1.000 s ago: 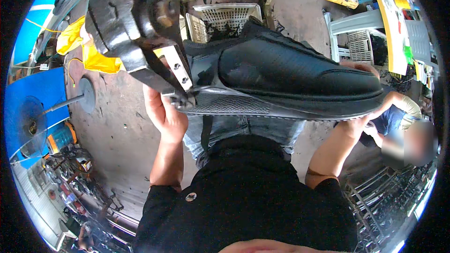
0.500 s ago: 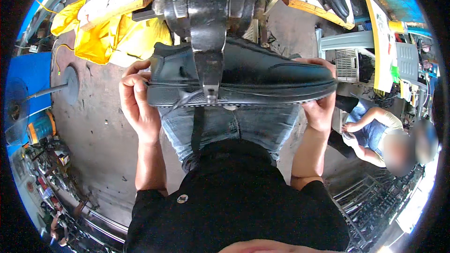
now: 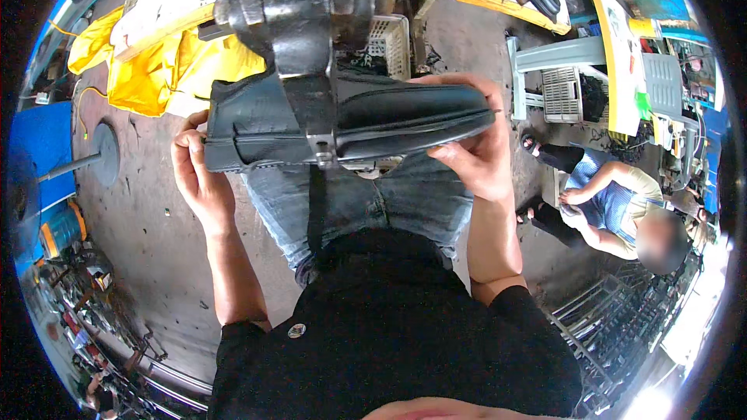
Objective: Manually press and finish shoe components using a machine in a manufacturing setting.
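Observation:
A black leather shoe (image 3: 412, 113) is held sideways between my two hands, heel to the left and toe to the right. A dark metal machine arm (image 3: 299, 47) comes down from the top across the shoe's side, its narrow tip (image 3: 323, 152) at the sole edge. My left hand (image 3: 204, 179) is closed on the heel end, thumb on the near side. My right hand (image 3: 489, 155) wraps round the toe, thumb below and fingers behind it. The shoe's far side is hidden.
Yellow cloth (image 3: 152, 82) hangs by a white worktop (image 3: 167, 8) at left. At right stand a grey-legged table (image 3: 560, 53) and a plastic crate (image 3: 562, 97). Another person (image 3: 611, 202) sits at right. A round-based stand (image 3: 105, 154) is on the left floor.
The shoe has turned and tilted under the machine arm, its toe end now closer to the arm. Both hands moved with it, the right further round the toe. The whole view shifted slightly.

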The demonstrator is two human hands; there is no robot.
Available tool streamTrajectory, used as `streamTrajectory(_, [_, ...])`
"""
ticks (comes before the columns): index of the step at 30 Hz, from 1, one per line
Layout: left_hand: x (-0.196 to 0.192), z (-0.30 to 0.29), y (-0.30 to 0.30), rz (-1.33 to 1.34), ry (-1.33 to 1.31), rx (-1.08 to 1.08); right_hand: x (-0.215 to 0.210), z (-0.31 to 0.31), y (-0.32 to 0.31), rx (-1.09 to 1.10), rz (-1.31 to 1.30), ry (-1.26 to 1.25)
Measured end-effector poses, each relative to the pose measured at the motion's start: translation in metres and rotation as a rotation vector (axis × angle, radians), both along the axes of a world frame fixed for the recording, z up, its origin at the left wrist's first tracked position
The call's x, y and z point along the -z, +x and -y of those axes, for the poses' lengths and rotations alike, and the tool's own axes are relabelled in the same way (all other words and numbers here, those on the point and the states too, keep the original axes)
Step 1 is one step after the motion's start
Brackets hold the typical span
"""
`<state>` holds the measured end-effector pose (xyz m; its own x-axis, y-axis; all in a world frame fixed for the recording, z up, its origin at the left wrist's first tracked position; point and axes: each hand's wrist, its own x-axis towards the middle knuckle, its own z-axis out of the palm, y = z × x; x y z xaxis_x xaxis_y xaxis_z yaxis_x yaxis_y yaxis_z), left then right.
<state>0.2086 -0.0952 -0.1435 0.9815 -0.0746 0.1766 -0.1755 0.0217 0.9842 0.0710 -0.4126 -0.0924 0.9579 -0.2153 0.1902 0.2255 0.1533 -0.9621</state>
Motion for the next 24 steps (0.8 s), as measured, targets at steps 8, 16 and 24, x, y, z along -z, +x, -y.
streamTrajectory(8, [0.022,-0.015,0.005,-0.023,0.02,-0.002,-0.003,-0.019,0.008,0.053,-0.038,-0.11])
streamTrajectory(16, [0.056,-0.033,0.006,-0.182,-0.116,0.038,-0.019,-0.03,0.02,0.053,-0.111,-0.499])
streamTrajectory(24, [0.034,-0.025,0.006,-0.053,0.119,-0.046,-0.024,-0.042,0.029,0.055,-0.009,-0.619])
